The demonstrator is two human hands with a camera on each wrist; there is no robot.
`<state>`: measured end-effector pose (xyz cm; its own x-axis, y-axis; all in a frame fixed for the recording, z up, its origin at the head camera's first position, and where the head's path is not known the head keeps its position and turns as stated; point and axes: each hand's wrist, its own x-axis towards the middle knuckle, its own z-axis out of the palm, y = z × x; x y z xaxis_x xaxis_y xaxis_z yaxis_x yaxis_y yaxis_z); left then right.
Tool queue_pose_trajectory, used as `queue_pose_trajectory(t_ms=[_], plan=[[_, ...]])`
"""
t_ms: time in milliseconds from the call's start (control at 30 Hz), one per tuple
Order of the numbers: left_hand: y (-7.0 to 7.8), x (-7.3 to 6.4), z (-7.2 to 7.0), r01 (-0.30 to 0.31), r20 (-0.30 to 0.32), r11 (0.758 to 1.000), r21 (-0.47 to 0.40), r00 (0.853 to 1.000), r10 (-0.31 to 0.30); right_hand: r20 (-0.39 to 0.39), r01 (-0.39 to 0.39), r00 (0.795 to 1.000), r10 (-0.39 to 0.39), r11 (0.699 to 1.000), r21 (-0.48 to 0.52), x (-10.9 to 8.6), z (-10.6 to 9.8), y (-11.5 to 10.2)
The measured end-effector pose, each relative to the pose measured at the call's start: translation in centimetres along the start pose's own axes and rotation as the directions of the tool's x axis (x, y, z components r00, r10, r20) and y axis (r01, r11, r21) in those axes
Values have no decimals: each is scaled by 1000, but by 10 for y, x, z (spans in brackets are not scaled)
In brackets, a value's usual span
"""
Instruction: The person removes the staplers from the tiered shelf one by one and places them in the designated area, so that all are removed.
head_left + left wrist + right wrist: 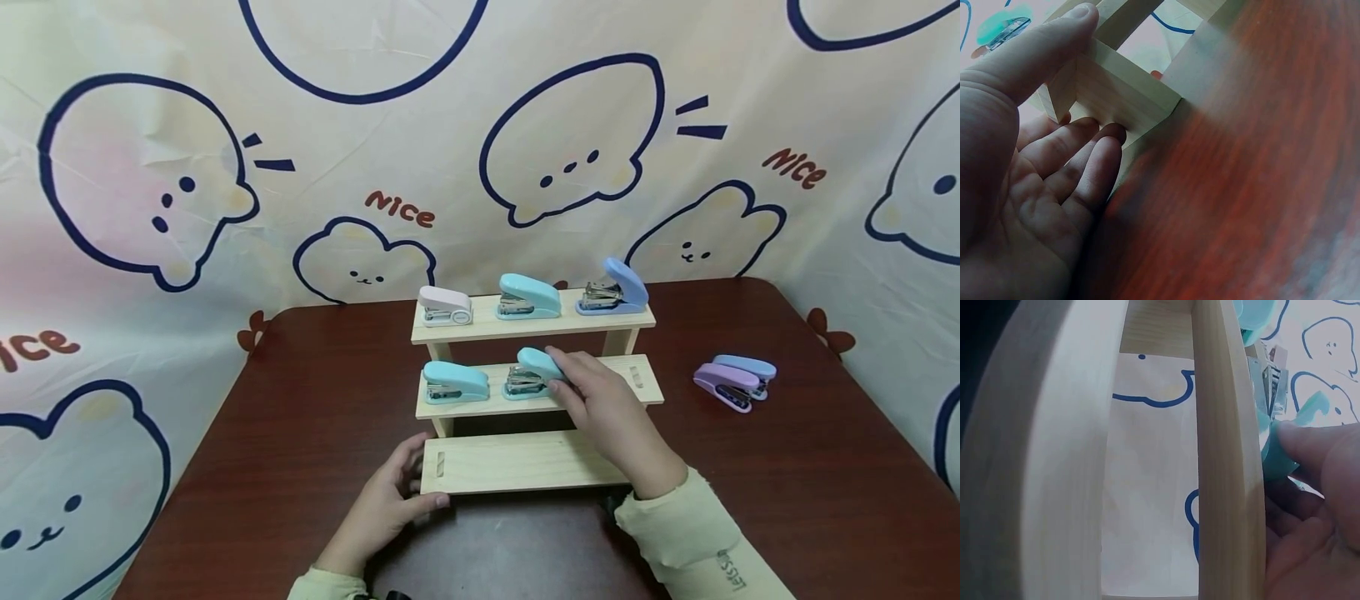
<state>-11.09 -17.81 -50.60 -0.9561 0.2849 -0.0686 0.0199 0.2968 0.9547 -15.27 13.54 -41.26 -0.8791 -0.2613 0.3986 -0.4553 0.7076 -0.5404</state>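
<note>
A three-step wooden rack (517, 463) stands on the table. My left hand (388, 502) holds the left end of its lowest step, thumb at the front edge; the left wrist view shows the fingers (1105, 164) bent against the wooden end. On the middle step, my right hand (611, 410) pinches the rear end of a teal stapler (534, 362), whose top arm is raised. In the right wrist view the thumb (1310, 447) lies on that teal stapler. A second teal stapler (457, 382) sits to its left on the same step.
On the top step stand a white stapler (447, 307), a teal stapler (529, 297) and a blue stapler (628, 287) with its arm lifted. A purple stapler (727, 382) and another blue stapler (746, 363) lie together on the table (795, 492) at right. A patterned curtain (360, 150) hangs behind.
</note>
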Motion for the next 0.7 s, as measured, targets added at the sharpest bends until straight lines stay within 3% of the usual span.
queue_pose_trajectory(t_ms=[700], plan=[[-1,0,0,-13,7,1000,-5,1000,13,-11,-21,1000,21,999,-45,-1,2,-3]])
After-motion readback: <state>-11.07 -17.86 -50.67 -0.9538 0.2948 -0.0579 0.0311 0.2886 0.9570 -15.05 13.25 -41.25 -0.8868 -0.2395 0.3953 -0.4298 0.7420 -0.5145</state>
